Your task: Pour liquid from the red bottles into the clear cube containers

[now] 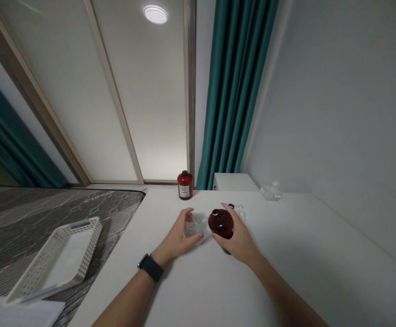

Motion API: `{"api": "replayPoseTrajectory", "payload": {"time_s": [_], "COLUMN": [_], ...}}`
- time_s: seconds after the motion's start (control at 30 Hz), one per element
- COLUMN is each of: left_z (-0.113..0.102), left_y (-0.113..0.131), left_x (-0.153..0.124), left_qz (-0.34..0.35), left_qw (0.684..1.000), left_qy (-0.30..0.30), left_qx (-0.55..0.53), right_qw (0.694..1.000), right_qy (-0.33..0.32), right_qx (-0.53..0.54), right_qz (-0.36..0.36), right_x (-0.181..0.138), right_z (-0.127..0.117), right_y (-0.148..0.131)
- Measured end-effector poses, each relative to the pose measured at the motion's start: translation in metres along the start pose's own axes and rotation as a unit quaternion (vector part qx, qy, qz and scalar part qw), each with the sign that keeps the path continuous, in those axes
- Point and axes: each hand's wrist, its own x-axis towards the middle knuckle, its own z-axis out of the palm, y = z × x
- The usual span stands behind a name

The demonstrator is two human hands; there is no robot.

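My right hand (240,240) is wrapped around a dark red-brown bottle (220,223), whose uncapped neck leans toward the left. Between the curved thumb and fingers of my left hand (179,236) is a clear plastic bottle (197,223), its outline faint against the white tabletop. A black cap (231,206) shows just beyond my right fingers, beside some clear plastic (240,212) partly hidden by that hand. Farther back, an upright red-brown bottle (184,185) with a black cap and white label stands near the table's far edge.
The white table (198,290) runs along a pale wall on the right. Crumpled clear plastic (271,190) lies at its far right. A white perforated basket (60,256) is to the left of the table, above a grey patterned surface. Green curtains (235,95) hang beyond.
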Motion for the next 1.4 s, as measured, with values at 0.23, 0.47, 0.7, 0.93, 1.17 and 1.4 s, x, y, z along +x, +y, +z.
{"api": "replayPoseTrajectory", "payload": {"time_s": [0.23, 0.47, 0.7, 0.93, 1.17, 1.4], "left_z": [-0.002, -0.008, -0.007, -0.012, -0.019, -0.015], "left_y": [-0.001, 0.006, 0.013, 0.026, 0.026, 0.013], "left_x": [0.002, 0.0, 0.001, 0.008, 0.013, 0.006], "left_qz": [0.024, 0.079, 0.069, 0.096, 0.093, 0.088], "left_qw": [1.0, 0.994, 0.994, 0.971, 0.951, 0.956], "left_qy": [0.008, -0.026, -0.033, -0.032, -0.078, -0.091], "left_qx": [0.016, 0.068, 0.084, 0.217, 0.283, 0.263], "right_qw": [0.999, 0.997, 0.997, 0.998, 0.999, 0.999], "right_qy": [-0.035, -0.06, -0.06, -0.053, -0.029, -0.035], "right_qx": [-0.027, -0.052, -0.054, -0.009, -0.002, 0.003], "right_qz": [0.01, -0.015, 0.008, 0.016, 0.016, 0.016], "right_x": [-0.002, -0.003, 0.0, 0.001, 0.001, 0.001], "right_z": [-0.005, -0.008, -0.008, -0.011, -0.007, -0.003], "right_y": [0.0, -0.005, 0.0, 0.006, 0.007, 0.004]}}
